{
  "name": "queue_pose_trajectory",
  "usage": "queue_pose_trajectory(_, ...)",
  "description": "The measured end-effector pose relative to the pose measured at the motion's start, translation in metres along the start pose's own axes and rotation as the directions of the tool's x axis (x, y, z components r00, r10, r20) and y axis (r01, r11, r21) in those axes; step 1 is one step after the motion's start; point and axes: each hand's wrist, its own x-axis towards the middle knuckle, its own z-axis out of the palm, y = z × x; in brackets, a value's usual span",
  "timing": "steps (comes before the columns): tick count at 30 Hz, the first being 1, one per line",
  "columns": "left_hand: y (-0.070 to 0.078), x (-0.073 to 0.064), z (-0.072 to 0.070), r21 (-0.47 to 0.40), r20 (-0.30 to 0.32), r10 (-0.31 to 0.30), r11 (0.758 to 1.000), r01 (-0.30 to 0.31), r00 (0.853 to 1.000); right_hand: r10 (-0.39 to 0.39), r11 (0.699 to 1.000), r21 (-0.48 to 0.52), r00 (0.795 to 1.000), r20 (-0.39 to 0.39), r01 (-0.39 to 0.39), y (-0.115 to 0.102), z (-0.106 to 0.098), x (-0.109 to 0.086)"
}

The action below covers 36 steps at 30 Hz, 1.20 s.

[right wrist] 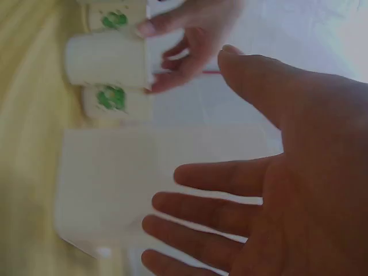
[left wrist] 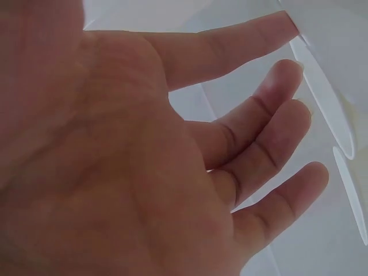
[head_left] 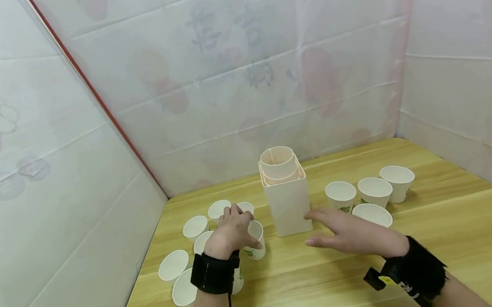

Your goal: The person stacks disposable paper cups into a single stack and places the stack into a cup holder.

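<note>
My left hand (head_left: 233, 231) is at the rim of a white paper cup (head_left: 260, 251) with a green print, thumb and index finger on opposite sides of the rim. In the right wrist view this cup (right wrist: 106, 60) stands on the table among others, and the left hand (right wrist: 201, 40) grips its rim. The remaining fingers of the left hand (left wrist: 144, 149) curl loosely in the left wrist view. My right hand (head_left: 346, 229) is held with straight, spread fingers beside a tall white box (head_left: 289, 210), fingertips close to its right side. A round white tube (head_left: 277, 166) sticks up from the box.
Several paper cups (head_left: 173, 265) stand on the left of the wooden table (head_left: 290, 283), some partly behind the left hand. To the right stands another group of cups (head_left: 374, 191). White printed sheets (head_left: 249, 80) wall in the table at the back and sides.
</note>
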Motion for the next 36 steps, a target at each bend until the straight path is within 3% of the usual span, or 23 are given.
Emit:
queue_pose_trajectory(10,0.001,0.001,0.002,0.012,-0.011,0.001,1.0,-0.001,1.0,-0.113,0.972,0.215,0.989,0.093,0.091,0.017,0.048,0.015)
queue_pose_trajectory(14,0.001,0.001,0.003,0.023,-0.016,0.001,1.0,-0.001,1.0,-0.16,0.913,0.392,0.983,0.089,0.113,0.027,0.067,0.026)
queue_pose_trajectory(20,0.0,0.002,0.004,0.034,-0.025,0.009,0.999,-0.008,1.0,-0.133,0.803,0.593,0.988,0.073,0.064,0.041,0.086,0.032)
queue_pose_trajectory(26,0.001,0.002,0.002,0.049,-0.024,0.033,0.998,-0.032,0.999,-0.112,0.744,0.666,0.993,0.043,0.055,0.049,0.092,0.035)
queue_pose_trajectory(31,0.002,-0.003,-0.003,0.028,-0.037,0.053,0.998,-0.052,0.998,-0.108,0.726,0.685,0.993,0.038,0.053,0.052,0.094,0.034)
queue_pose_trajectory(36,0.007,-0.016,-0.012,-0.07,-0.103,0.103,0.991,-0.111,0.989,-0.124,0.712,0.698,0.992,0.03,0.068,0.053,0.096,0.033)
